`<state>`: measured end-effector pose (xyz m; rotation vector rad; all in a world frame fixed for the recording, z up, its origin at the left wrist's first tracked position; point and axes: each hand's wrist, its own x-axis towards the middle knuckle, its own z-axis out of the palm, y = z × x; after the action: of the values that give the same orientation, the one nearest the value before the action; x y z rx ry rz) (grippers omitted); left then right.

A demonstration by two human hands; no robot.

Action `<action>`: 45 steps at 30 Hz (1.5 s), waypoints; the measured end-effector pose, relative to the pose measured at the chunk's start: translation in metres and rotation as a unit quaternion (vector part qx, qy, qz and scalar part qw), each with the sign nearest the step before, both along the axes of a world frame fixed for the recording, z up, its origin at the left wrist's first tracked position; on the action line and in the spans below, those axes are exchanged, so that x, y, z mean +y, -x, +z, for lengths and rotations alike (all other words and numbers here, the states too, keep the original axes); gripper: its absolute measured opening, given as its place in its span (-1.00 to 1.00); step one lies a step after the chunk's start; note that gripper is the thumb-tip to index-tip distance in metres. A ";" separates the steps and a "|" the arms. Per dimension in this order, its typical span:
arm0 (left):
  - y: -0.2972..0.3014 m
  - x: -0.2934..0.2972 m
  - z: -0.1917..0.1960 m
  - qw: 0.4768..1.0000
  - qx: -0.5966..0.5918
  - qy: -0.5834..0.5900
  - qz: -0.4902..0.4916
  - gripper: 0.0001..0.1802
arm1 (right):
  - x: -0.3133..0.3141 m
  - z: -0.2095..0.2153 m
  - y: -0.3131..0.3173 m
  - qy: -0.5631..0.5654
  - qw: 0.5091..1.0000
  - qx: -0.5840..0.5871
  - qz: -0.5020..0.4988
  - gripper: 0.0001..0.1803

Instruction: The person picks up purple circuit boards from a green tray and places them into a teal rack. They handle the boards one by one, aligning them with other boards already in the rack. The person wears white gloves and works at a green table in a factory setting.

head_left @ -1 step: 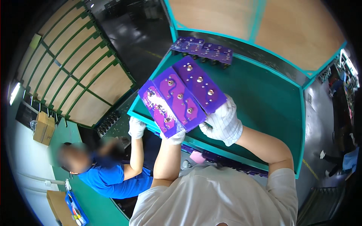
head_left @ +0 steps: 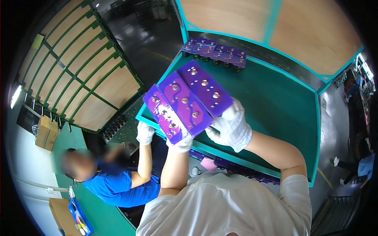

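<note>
Three purple circuit boards (head_left: 182,99), side by side, are held up at a tilt over the green tray (head_left: 271,102). Round metal posts and small solder points stud their upper faces, and light glares off the leftmost one. My left hand (head_left: 182,144), in a white glove, grips the near edge from below, its fingers mostly hidden under the boards. On the right corner my gloved right hand (head_left: 233,128) is closed, with fingers beneath the edge. More purple boards (head_left: 220,53) of the same kind lie at the tray's far left corner, dark parts showing underneath.
A co-worker in a blue shirt (head_left: 118,187) stands at my left, one gloved hand (head_left: 145,133) at the tray's edge. Teal-framed wooden panels (head_left: 232,19) rise behind the tray. A green-framed rack (head_left: 82,67), a cardboard box (head_left: 46,133) and a green bench (head_left: 104,216) are on the left.
The boards in my hands have shifted slightly left relative to the tray, and their tilt has altered a little. My grip looks the same.
</note>
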<state>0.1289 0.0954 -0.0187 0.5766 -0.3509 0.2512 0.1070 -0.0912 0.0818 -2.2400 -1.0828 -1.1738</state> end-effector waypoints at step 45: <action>-0.048 0.425 -0.144 0.894 0.297 0.227 0.249 -0.39 | 0.545 -0.093 -0.178 0.267 0.841 0.389 0.266 -0.61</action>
<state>0.1770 0.5199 -0.1624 0.2450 0.4564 0.6117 0.2846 0.4536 -0.0112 -2.1775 -1.5926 0.3141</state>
